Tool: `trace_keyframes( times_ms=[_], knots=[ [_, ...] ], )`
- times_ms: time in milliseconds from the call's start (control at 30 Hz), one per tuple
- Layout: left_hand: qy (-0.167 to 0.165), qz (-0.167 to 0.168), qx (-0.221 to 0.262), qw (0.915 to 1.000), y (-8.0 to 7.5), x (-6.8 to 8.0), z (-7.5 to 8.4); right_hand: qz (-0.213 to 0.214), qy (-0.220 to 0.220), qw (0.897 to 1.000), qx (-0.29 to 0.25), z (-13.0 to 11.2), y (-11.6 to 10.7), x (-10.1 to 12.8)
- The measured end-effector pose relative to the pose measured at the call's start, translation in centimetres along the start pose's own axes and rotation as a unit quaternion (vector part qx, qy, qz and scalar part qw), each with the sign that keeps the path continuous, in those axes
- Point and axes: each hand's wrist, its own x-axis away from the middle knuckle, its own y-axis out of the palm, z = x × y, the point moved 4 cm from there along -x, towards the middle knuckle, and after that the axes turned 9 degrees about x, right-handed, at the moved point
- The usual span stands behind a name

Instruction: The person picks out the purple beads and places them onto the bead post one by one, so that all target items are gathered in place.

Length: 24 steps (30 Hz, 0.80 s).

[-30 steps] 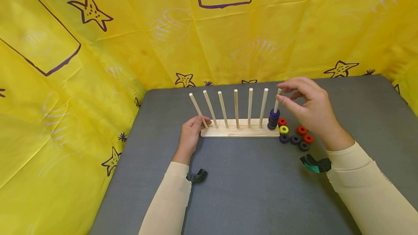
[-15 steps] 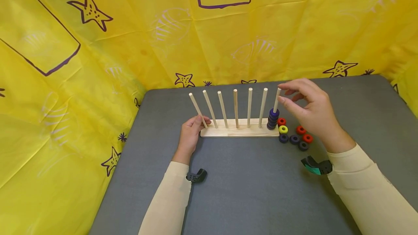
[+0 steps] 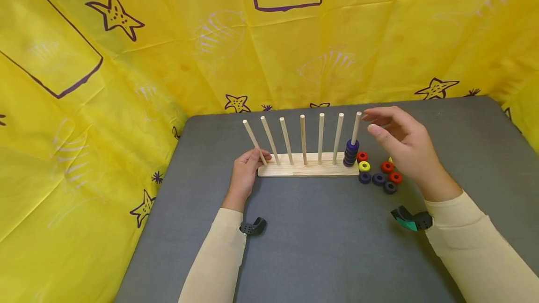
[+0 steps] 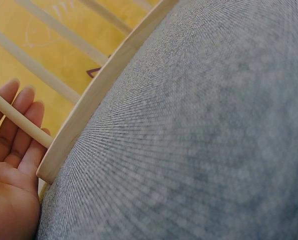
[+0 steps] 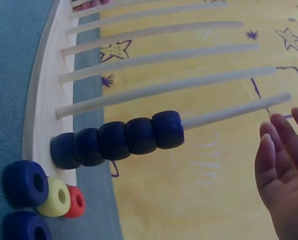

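Observation:
A wooden stand [image 3: 303, 166] with a row of upright pegs stands on the table. Several dark blue ring beads [image 3: 351, 153] are stacked on its rightmost peg [image 5: 233, 110]. At the other end, my left hand [image 3: 245, 172] holds the stand by the leftmost peg [image 4: 21, 120], its fingers behind the peg; the thumb is out of the left wrist view. My right hand [image 3: 404, 146] hovers just right of the beaded peg's top, thumb and fingers apart, holding nothing. In the right wrist view, a gap shows between the fingertips [image 5: 266, 145] and the peg.
Loose beads lie beside the stand's right end: red [image 3: 387, 167], yellow [image 3: 364, 166] and dark blue [image 3: 379, 179]. Another yellow bead [image 3: 390, 159] is partly hidden by my right hand. The grey table [image 3: 311, 237] ends at a yellow patterned cloth [image 3: 273, 60].
My right hand has drawn back slightly to the right from the beaded peg, its thumb and fingers spreading. A yellow bead now peeks out beside it. The left hand stays put.

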Motion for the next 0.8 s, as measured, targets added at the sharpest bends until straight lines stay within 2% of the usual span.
trace_keyframes(
  times_ms=[133, 267, 367, 433, 600, 800],
  knots=[
    [0.003, -0.002, 0.002, 1.0, 0.1, 0.0, 0.1, -0.003, 0.003, 0.994, -0.113, 1.7, -0.4, 0.6],
    [0.006, -0.005, 0.002, 1.0, 0.1, 0.0, 0.1, -0.015, -0.027, 0.972, -0.235, 3.3, -0.7, 1.1],
    [0.007, -0.005, 0.001, 1.0, 0.1, 0.0, -0.1, -0.029, -0.05, 0.957, -0.285, 3.9, -0.8, 1.4],
    [0.005, -0.005, 0.003, 1.0, -0.2, -0.1, -0.7, -0.031, -0.052, 0.955, -0.29, 4.1, -0.9, 1.8],
    [-0.001, 0.001, 0.008, 1.0, -1.0, -0.5, -2.4, -0.024, -0.023, 0.967, -0.254, 4.9, -1.5, 2.9],
    [-0.001, 0.012, -0.004, 0.9999, -1.2, -0.6, -2.8, -0.028, 0.009, 0.973, -0.231, 6.0, -1.9, 4.5]
  ],
)
